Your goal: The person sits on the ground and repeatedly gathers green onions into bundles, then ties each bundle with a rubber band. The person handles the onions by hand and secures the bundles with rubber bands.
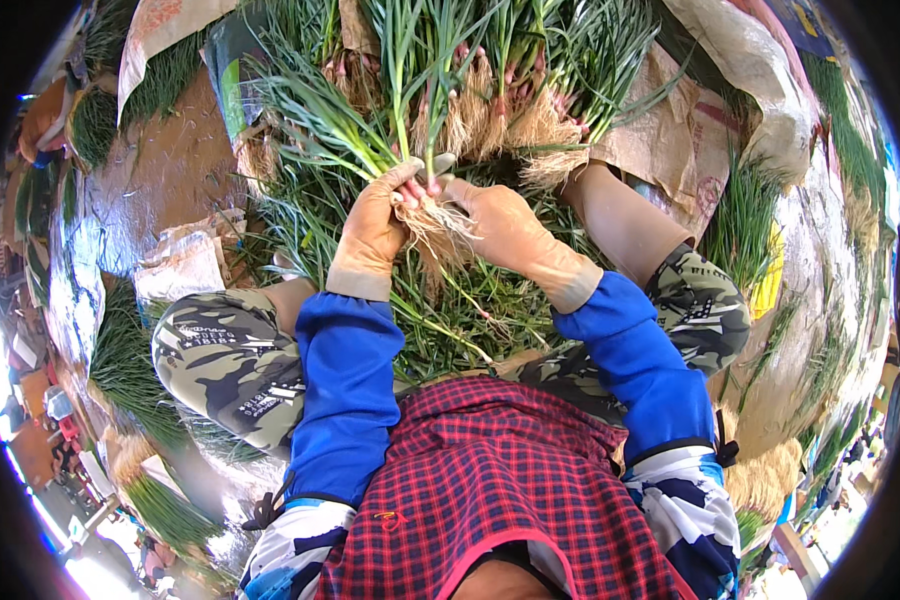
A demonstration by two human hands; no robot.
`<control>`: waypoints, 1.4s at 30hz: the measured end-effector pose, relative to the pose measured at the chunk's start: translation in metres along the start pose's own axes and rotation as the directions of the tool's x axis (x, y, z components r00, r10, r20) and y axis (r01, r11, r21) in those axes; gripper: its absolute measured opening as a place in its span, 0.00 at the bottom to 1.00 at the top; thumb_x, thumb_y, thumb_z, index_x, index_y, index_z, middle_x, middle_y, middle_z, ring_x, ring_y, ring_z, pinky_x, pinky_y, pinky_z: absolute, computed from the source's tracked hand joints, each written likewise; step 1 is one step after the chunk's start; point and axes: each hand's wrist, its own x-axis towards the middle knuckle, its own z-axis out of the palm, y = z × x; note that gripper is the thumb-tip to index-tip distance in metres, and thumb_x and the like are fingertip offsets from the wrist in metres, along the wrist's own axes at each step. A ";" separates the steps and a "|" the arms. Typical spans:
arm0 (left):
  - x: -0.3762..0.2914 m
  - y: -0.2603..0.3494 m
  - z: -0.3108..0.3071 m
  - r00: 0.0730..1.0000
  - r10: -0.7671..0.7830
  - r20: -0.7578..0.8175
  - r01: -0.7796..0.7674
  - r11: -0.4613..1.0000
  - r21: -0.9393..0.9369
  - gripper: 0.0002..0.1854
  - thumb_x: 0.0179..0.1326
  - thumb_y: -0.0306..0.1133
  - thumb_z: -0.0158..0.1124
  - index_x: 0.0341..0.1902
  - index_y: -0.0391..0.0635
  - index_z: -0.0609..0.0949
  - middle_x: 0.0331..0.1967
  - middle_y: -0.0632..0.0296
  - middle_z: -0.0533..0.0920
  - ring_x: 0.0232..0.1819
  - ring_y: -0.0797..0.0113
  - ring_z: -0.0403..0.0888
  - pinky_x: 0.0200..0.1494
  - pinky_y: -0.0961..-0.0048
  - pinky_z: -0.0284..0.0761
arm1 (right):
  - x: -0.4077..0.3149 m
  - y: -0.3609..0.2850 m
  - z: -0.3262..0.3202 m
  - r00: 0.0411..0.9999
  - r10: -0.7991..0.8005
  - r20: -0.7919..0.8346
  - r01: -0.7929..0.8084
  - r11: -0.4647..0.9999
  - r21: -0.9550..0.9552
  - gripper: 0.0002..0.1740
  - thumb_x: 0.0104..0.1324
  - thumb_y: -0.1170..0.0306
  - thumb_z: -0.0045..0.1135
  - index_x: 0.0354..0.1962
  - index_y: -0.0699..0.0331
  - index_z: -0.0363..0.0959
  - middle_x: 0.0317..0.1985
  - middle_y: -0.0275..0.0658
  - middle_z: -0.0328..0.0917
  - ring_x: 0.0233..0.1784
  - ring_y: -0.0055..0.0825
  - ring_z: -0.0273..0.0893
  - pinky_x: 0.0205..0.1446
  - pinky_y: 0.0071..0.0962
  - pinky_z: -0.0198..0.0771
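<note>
In my gloved left hand point(367, 232) is a small bunch of young garlic plants point(375, 154), their leaves fanning up and away. Their pinkish-white bulbs and stringy pale roots point(439, 225) hang between my hands. My right hand point(506, 225), also gloved, pinches the base of one upright green garlic plant point(430, 161) against the bunch; its fingertips are partly hidden. Just beyond my hands stands a row of garlic plants with thick tan roots point(491, 112). Below lies a heap of loose green leaves point(487, 289), with a thin single plant point(469, 296) on top.
My bent legs in camouflage trousers point(229, 367) flank the leaf heap. Woven sacks point(667, 127) lie at the right, and a crumpled sack piece point(187, 255) at the left. More green bundles point(169, 502) rest on plastic sheeting around me. Another person point(45, 120) is at the far left.
</note>
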 end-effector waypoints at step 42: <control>-0.021 0.002 -0.012 0.877 -0.124 0.464 0.247 0.945 -0.214 0.12 0.64 0.37 0.48 0.33 0.40 0.72 0.18 0.64 0.67 0.16 0.76 0.59 0.17 0.80 0.60 | 0.072 0.017 0.036 0.927 0.342 -0.153 -0.339 0.940 0.046 0.13 0.63 0.64 0.46 0.42 0.61 0.72 0.36 0.47 0.77 0.37 0.42 0.76 0.40 0.33 0.71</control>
